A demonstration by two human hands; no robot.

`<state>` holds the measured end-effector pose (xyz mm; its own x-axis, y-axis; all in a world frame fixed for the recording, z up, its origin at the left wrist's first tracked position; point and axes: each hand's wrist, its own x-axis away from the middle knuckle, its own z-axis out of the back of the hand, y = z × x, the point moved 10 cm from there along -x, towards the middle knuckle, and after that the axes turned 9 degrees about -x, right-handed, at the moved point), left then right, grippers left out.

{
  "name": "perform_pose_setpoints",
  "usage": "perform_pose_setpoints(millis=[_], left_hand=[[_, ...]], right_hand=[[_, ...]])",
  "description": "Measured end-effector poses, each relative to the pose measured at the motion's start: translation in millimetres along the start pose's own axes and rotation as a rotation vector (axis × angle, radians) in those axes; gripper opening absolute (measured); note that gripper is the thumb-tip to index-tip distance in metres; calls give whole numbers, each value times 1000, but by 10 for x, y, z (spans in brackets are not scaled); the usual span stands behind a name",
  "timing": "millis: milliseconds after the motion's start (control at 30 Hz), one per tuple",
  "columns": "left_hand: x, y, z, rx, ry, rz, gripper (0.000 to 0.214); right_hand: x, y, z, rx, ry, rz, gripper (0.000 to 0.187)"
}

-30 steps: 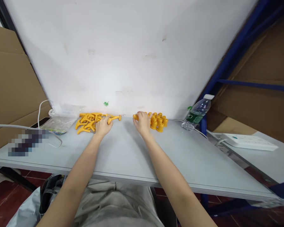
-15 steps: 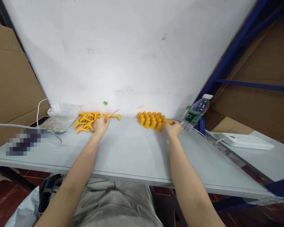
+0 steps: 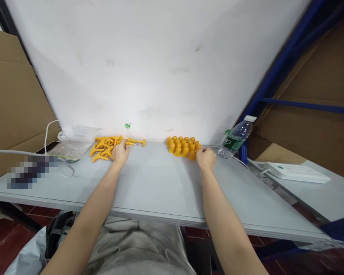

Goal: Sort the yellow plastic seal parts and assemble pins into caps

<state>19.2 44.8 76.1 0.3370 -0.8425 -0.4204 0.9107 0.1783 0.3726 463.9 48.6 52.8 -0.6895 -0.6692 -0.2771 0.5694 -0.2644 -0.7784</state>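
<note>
My left hand (image 3: 121, 152) is closed on the yellow handle of a corkscrew (image 3: 130, 143), whose metal spiral points right, low over the table. Under and beside that hand lies a pile of yellow corkscrew parts (image 3: 103, 147) with curved arms and metal spirals. Another yellow piece with a flared end (image 3: 143, 142) lies just behind the held corkscrew. My right hand (image 3: 206, 157) is closed at the right edge of a cluster of small yellow cup-shaped pieces (image 3: 185, 149), pinching one of them. My fingers mostly cover that piece. The others stand in close rows.
A clear water bottle (image 3: 237, 135) leans at the right, by a blue metal frame (image 3: 243, 151). Plastic bags (image 3: 73, 149) and a white cable (image 3: 46, 133) lie at the left. A white wall panel (image 3: 160, 76) rises behind; a power strip (image 3: 299, 172) sits far right.
My left hand has lowered the corkscrew; its spiral, tilted up before, now lies nearly level. My right hand has moved slightly left against the cluster with its yellow cup-shaped piece.
</note>
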Motion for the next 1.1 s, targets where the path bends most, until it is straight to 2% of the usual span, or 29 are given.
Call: perform_pose_setpoints(millis=[133, 267, 367, 500, 667, 833, 933, 1100], left_hand=[[-35, -62, -11, 165, 89, -4, 38], [-99, -167, -37, 466, 195, -10, 44], [-136, -272, -51, 616, 253, 33, 37], [-136, -341, 12, 676, 345, 52, 32], [-135, -351, 108, 660, 393, 28, 35], [-207, -415, 188, 613, 425, 33, 38], [-316, -510, 145, 509, 380, 81, 44], [-486, -643, -154, 154, 76, 92, 48]], right_hand=[[18, -38, -78, 30, -94, 12, 44], [19, 3, -151, 50, -146, -7, 53], [16, 28, -212, 58, -179, -8, 54], [23, 37, -305, 64, -240, 1, 54], [83, -16, -357, 145, -298, 37, 55], [179, -219, -305, 226, -299, 125, 54], [287, -456, -279, 209, -284, 235, 52], [613, -815, -431, 191, -352, 415, 48]])
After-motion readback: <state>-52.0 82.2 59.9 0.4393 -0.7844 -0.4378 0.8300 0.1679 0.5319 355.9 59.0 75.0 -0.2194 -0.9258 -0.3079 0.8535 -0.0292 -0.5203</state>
